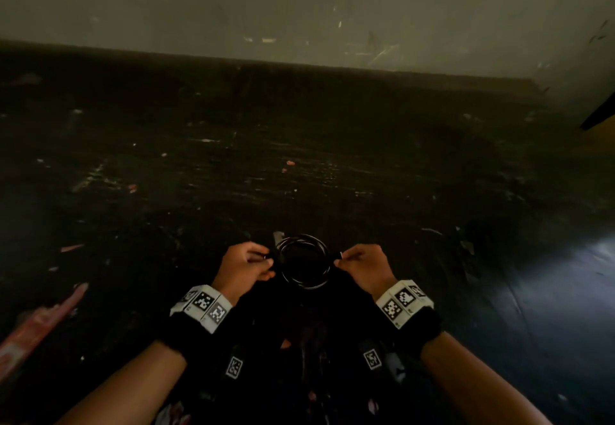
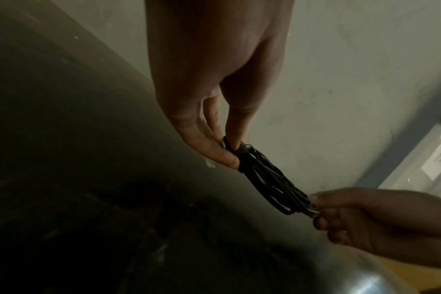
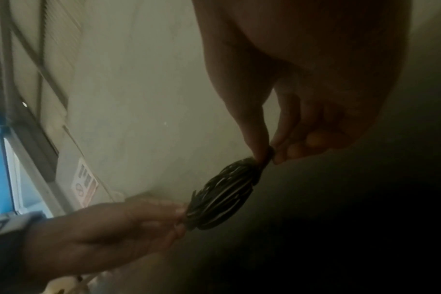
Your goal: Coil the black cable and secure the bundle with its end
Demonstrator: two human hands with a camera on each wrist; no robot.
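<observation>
A: What is hard to make out?
B: The dark, scuffed floor (image 1: 233, 165) swallows detail; the thin black cable wound into a round coil (image 1: 304, 261) nearly merges with it, and its end cannot be picked out.

A: How do the hands lie?
B: The coil hangs between them above the floor. The left hand (image 1: 244, 266) pinches its left side, thumb against fingertips (image 2: 229, 157); the right hand (image 1: 362, 263) pinches the opposite side, remaining fingers curled.

open dark floor (image 1: 299, 158) ahead, wall (image 1: 299, 8) beyond
</observation>
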